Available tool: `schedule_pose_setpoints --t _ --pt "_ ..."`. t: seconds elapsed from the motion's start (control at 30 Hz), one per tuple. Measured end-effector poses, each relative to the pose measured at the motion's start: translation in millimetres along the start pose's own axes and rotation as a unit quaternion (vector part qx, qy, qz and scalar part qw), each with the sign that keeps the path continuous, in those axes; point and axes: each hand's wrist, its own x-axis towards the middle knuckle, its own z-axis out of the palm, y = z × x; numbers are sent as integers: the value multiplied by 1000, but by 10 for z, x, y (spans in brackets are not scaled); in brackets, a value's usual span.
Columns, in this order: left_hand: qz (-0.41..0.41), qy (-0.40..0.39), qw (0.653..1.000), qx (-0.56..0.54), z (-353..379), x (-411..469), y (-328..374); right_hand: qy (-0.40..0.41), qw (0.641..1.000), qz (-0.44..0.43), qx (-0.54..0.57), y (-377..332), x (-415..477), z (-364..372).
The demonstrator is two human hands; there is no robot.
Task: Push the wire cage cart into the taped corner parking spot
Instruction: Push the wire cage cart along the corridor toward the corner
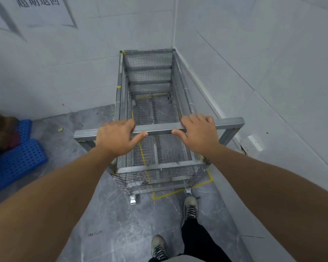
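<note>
A grey metal wire cage cart (pixel 150 76) stands lengthwise in the room corner, its far end against the back wall and its right side close to the right wall. The cage is empty. My left hand (pixel 116 138) and my right hand (pixel 198 132) both grip the cart's horizontal handle bar (pixel 158 129) at the near end. Yellow tape lines (pixel 170 193) mark a rectangle on the grey floor; the near tape corner shows just in front of the cart's near wheels, and one strip runs under the mesh floor.
Two blue perforated plastic crates (pixel 17 159) lie on the floor at the left, with a brown bundle on top. White tiled walls (pixel 273 82) close the corner at the back and right. My feet stand behind the cart on the grey floor.
</note>
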Motion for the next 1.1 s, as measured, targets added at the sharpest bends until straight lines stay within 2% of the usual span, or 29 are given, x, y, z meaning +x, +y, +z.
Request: schedule_pose_setpoints --t 0.27,0.6,1.1 --pt "-18 24 1000 4 53 -9 47 24 999 -1 -26 30 -25 45" --pt "-12 62 998 -6 97 -19 41 33 999 9 -3 21 -29 77" --pt "-18 54 998 21 106 -31 17 48 998 14 31 3 -30 75"
